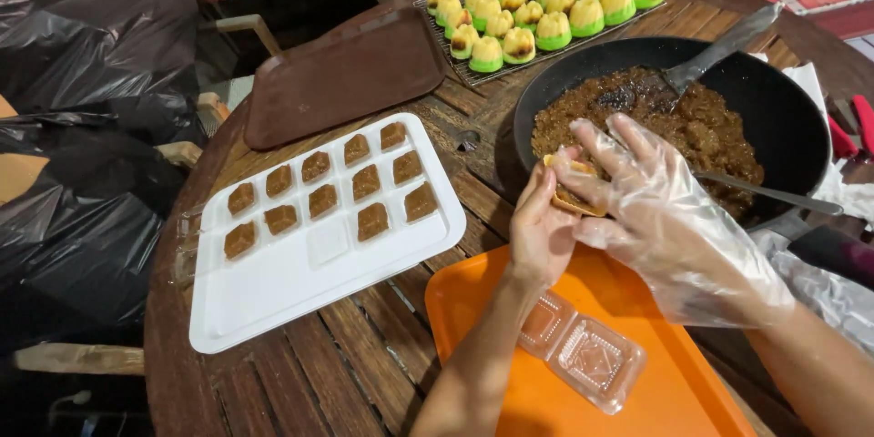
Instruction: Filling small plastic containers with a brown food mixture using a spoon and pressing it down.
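Wooden counter (364,373): left hand (539,235) cups mould (574,193); gloved right hand (651,205), fingers spread, presses brown filling. Likely packing step; next needs levelling.

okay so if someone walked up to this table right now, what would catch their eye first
Probably the two hands at centre right: the gloved right hand presses brown filling into a small mould in the bare left hand, beside the black pan. Next, the yellow-green cakes at the top.
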